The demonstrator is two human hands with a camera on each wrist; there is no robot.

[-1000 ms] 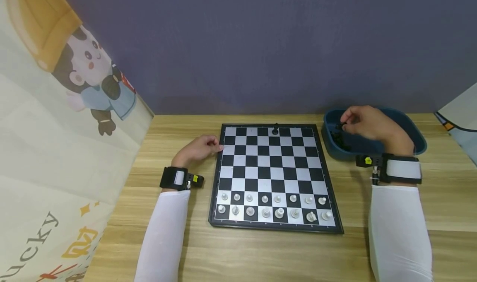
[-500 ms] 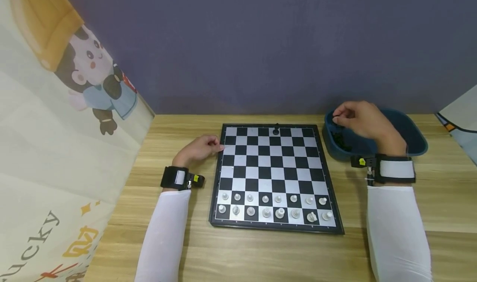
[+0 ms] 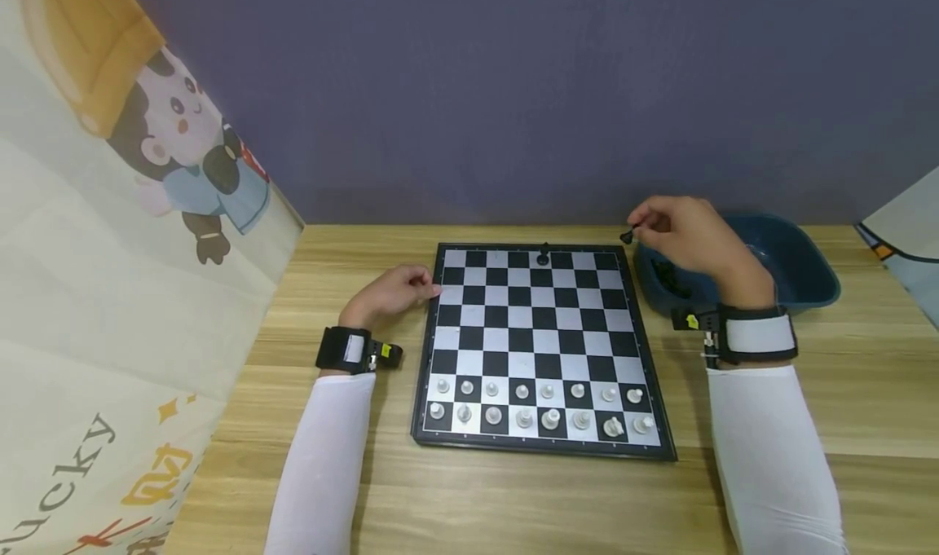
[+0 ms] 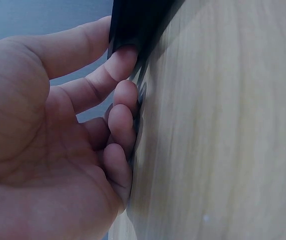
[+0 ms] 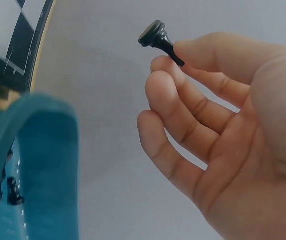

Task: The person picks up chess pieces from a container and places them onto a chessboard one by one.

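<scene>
My right hand pinches a black chess piece between thumb and fingertips, its round base pointing away from the hand. In the head view that hand is between the chessboard's far right corner and the blue tub. The chessboard lies flat on the table. Its left edge is held by my left hand, thumb and index finger at the black frame, other fingers curled on the tabletop. One black piece stands on the far row. White pieces fill the two near rows.
More black pieces lie in the tub, right of the board. A dark blue-grey wall rises behind the wooden table. A printed cartoon sheet borders the left side.
My right hand has lifted the black piece out of the tub and moved left toward the board's far right corner. The left hand stays at the board's edge.
</scene>
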